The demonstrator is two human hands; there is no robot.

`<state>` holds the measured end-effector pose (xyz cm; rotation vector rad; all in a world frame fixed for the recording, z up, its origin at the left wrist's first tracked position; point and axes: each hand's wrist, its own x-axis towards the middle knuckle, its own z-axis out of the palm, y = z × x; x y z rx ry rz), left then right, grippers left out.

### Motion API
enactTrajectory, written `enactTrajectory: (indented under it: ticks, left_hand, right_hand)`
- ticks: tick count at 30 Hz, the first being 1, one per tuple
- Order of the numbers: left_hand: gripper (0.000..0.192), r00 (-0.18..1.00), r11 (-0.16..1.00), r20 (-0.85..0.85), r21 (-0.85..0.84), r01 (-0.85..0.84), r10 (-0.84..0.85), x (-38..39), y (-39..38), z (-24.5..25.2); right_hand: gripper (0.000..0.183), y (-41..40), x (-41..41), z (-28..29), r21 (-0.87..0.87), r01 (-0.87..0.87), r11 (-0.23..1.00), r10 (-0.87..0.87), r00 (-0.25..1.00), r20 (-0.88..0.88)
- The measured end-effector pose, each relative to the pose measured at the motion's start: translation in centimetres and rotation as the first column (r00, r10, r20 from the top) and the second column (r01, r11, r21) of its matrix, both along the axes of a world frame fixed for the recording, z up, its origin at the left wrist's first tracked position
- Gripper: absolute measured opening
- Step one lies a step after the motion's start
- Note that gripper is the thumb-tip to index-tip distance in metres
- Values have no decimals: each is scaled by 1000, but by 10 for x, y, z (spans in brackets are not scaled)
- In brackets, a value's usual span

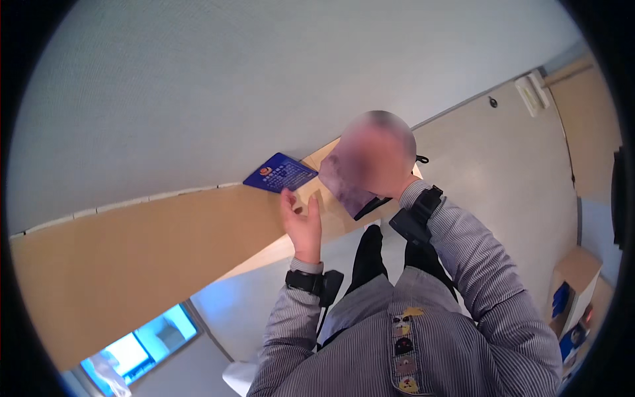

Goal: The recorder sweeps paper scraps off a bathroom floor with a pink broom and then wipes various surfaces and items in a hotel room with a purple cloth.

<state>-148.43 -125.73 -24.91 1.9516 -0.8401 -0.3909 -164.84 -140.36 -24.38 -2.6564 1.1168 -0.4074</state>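
My left hand (301, 223) is palm up with thumb and fingers apart, and nothing is held in it. Just beyond its fingertips, a blue sign (280, 172) with white writing and an orange-and-white emblem leans by the wall. A purple mottled pouch (340, 181) with a dark edge lies on the light wooden ledge (310, 198). Over the pouch is my right hand (389, 181), mostly covered by a round blur, so its grip cannot be made out. A small black loop (422, 159) sticks out past the blur.
The wooden ledge runs along a pale wall (248, 89). A brightly lit blue opening (144, 347) lies at lower left. To the right stands a small wooden cabinet (578, 275) with blue items in it. A white fixture (531, 94) sits at upper right, near a dark round object (492, 102).
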Motion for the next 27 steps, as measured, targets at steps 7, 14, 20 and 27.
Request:
enactTrajectory:
  ticks: [7,14,20,27]
  left_hand:
    - [82,946,924,-164,-219,-312,281,13,-57,-28]
    - [110,841,842,33,-16,-540,540,4,-87,-26]
    - [74,837,843,-125,-4,-538,533,-19,-82,-9]
    - [32,976,965,-192,-220,-142,100,-73,21,-5]
  right_hand:
    - [52,-11,-21,-10,77,-206,976,204,978,37]
    - [50,-12,-29,-15,139,-343,929,344,939,17]
    - [57,-13,-20,-7,170,-339,925,347,937,-23]
    - [69,-6,-15,-5,156,-358,921,366,930,-26]
